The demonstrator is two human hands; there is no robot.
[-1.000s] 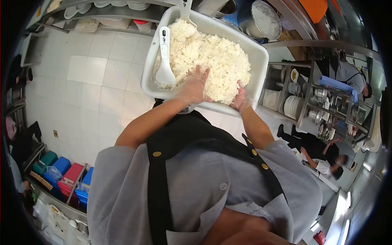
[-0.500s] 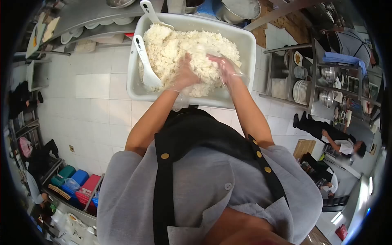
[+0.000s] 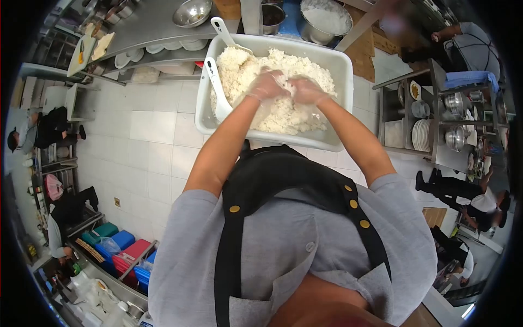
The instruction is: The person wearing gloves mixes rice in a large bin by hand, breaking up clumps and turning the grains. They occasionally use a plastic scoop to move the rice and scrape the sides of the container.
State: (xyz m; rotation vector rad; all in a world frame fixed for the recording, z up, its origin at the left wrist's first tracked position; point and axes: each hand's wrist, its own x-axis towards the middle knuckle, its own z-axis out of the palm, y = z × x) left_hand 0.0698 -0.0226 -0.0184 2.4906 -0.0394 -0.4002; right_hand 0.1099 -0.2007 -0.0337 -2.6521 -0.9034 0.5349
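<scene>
Left hand fingers: I see my left hand [image 3: 267, 85], in a clear plastic glove, curled down into the cooked rice [image 3: 283, 111]; the fingers [image 3: 275, 76] are bent around a clump of it.
Right hand fingers: my right hand [image 3: 308, 90], gloved the same way, sits just beside the left, almost touching it; its fingers are bent into the same mound, gripping rice.
Rice: it is piled high in the white tub [image 3: 332, 60], higher toward the far left corner, lower near the right wall.
Open room in the tub: I read a bare strip of tub floor along the right wall and near rim; the left side is crowded.
Paddles: one white rice paddle [image 3: 217, 90] leans along the left wall, its blade in the rice just beside my left wrist; a second paddle [image 3: 226, 34] sticks out over the far left corner.
Writing: a dark mark on the near paddle's handle, too small for me to read.
Tub edges: the near rim lies just above my black apron [image 3: 272, 174].
Beyond: a metal bowl [image 3: 192, 12] and a pot [image 3: 326, 17] on the steel counter [image 3: 147, 27]; stacked plates [image 3: 422, 133] on a rack at right.
Floor: white tiles [image 3: 147, 136] open to the left; coloured bins [image 3: 122, 248] well apart.
</scene>
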